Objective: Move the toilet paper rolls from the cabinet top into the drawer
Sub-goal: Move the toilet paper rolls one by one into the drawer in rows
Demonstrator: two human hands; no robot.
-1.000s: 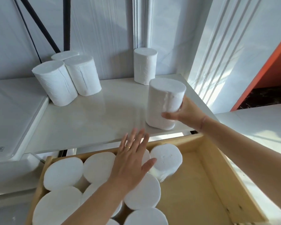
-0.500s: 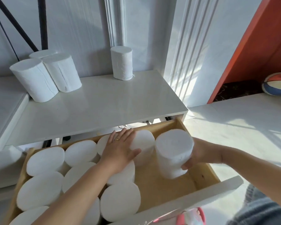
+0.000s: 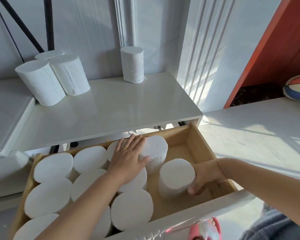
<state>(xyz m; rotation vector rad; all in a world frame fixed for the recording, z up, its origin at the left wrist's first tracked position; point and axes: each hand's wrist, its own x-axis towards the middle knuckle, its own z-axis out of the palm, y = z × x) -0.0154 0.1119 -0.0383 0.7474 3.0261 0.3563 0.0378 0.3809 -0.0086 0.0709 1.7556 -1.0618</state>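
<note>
plain white cylindrical paper rolls; pale tan wooden drawer; glossy white cabinet top; orange-red wall panel, 2 o'clock; red-white-blue banded ball, 3 o'clock.

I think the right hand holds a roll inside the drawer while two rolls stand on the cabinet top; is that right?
Not quite: the head view shows four on the cabinet top, a cluster of three and a single roll. The right hand does hold a roll inside the drawer.

white panelled wall | orange panel | sunlit floor | striped ball
</note>
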